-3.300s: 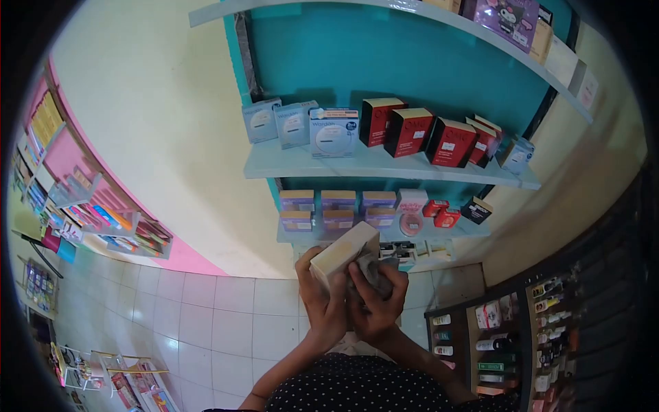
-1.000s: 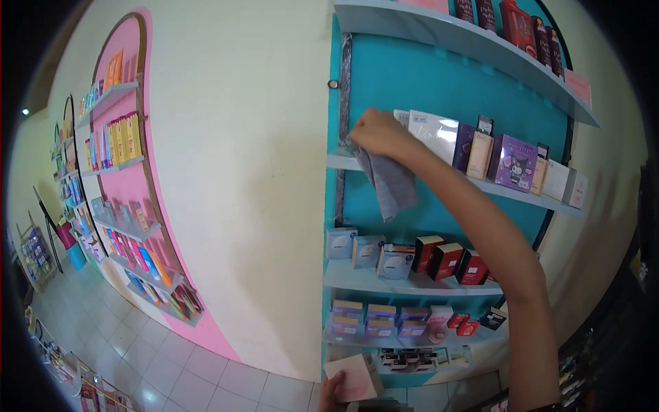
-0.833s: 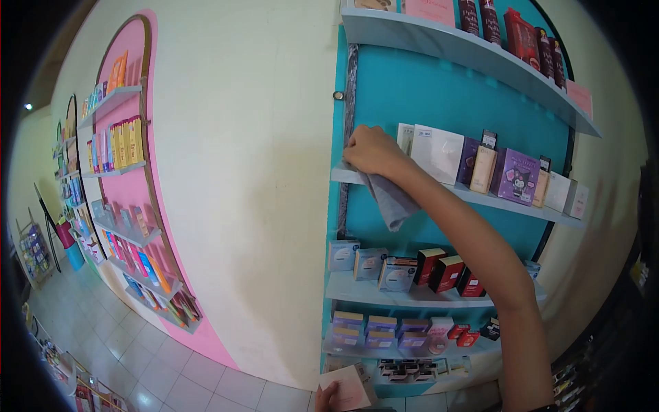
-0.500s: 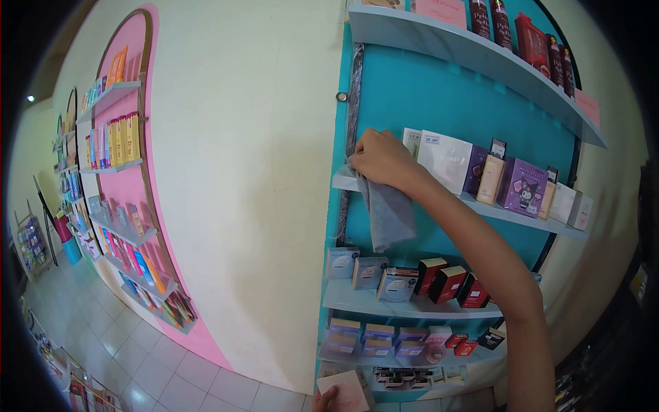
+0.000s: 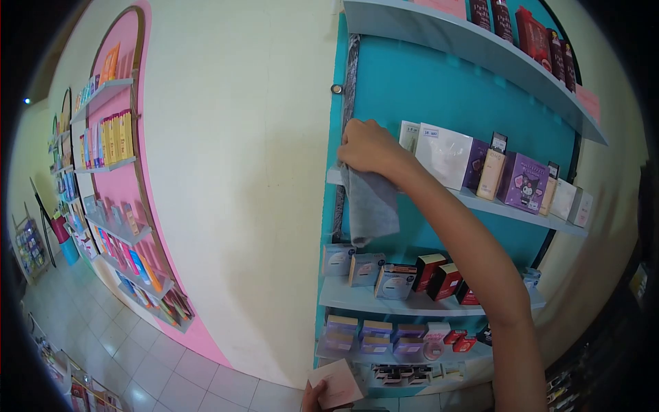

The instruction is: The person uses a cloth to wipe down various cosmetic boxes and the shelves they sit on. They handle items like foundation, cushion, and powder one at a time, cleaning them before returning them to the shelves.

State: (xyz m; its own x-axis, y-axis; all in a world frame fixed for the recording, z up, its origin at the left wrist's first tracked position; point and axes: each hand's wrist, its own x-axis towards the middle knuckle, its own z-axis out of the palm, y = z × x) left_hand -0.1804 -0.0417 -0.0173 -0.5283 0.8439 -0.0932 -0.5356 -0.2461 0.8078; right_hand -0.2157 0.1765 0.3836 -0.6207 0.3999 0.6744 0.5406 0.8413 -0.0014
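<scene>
A grey cloth (image 5: 373,206) hangs from my right hand (image 5: 372,145), whose fingers are closed round its upper part. That hand is at the left end of the middle shelf (image 5: 480,203), beside the dark vertical strip (image 5: 349,82). Low in the view, my left hand (image 5: 314,397) grips a pale pink box (image 5: 335,384) by its left side, the thumb on its face. Right of my right hand on the shelf stand a white box (image 5: 443,156), a beige box (image 5: 491,175) and a purple box with a cartoon figure (image 5: 525,182).
Overhead, the top shelf (image 5: 473,58) juts out with dark bottles and a red pack (image 5: 533,40). Below are light blue boxes (image 5: 395,281), red-black boxes (image 5: 430,272) and lilac boxes (image 5: 375,336). Stocked shelves in a pink arch (image 5: 113,168) line the left wall above a tiled floor (image 5: 175,374).
My right hand and the cloth have shifted slightly left, towards the shelf end. My left hand with the pink box has risen a little and turned. The view has shifted slightly.
</scene>
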